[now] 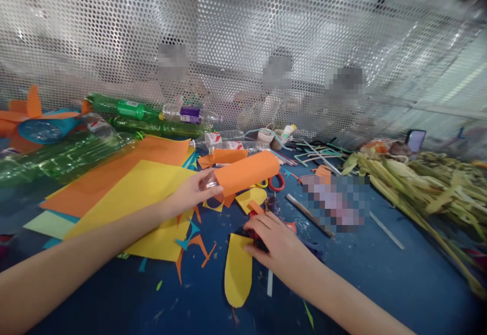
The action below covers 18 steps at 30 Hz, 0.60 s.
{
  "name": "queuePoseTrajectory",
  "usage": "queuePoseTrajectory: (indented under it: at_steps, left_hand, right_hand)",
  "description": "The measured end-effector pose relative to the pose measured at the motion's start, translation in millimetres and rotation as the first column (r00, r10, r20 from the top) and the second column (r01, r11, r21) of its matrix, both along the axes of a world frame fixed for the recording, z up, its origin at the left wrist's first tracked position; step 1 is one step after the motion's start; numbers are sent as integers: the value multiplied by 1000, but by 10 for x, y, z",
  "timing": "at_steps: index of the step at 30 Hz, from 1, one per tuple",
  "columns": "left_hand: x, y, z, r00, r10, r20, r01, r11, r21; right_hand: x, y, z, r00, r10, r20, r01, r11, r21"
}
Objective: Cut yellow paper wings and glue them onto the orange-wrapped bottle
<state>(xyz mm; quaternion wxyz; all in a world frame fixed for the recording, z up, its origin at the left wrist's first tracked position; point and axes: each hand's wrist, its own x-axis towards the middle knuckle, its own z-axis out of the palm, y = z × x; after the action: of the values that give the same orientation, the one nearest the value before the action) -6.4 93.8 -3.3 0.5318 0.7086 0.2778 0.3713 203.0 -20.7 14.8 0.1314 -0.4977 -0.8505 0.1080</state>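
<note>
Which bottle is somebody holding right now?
The bottle with orange paper wrapped around it. The left hand has its clear end. The green bottles and the clear one with a purple label have no hand on them.

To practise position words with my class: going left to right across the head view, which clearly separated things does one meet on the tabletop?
Orange paper petals → large yellow sheet → rounded yellow piece → narrow grey strip → thin pale strip → phone
</note>
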Motion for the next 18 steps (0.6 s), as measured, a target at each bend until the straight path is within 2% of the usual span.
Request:
queuePoseTrajectory:
  at_steps: [4,6,8,10,13,16,18]
  left_hand:
    - [-8,16,-38,1000,-10,14,10,1000,3]
    - [-17,33,-53,1000,-12,9,12,1000,5]
    - [-21,39,-36,1000,-16,-19,16,1000,4]
    - [-13,18,24,999,-29,-35,29,1000,6]
    - [28,-82,157,998,-62,-22,62,998,-12]
    - [79,-223,247,996,-84,-42,80,993,-82]
    - [103,-298,255,993,-54,-103,42,993,-112]
  right_hand:
    - [-23,-27,-3,998,-11,-58,8,998,-57]
    - [-14,-36,10,985,-38,-167,16,991,-134]
    - [8,-30,30,939,-110,-326,22,965,-263]
    - [36,-7,52,839,-223,-496,1,913,-408]
    - [63,37,68,595,-415,-688,-63,830,-555]
    - [62,51,64,343,-549,-762,-125,778,-616]
    - [49,38,61,254,-588,-768,-140,764,-630]
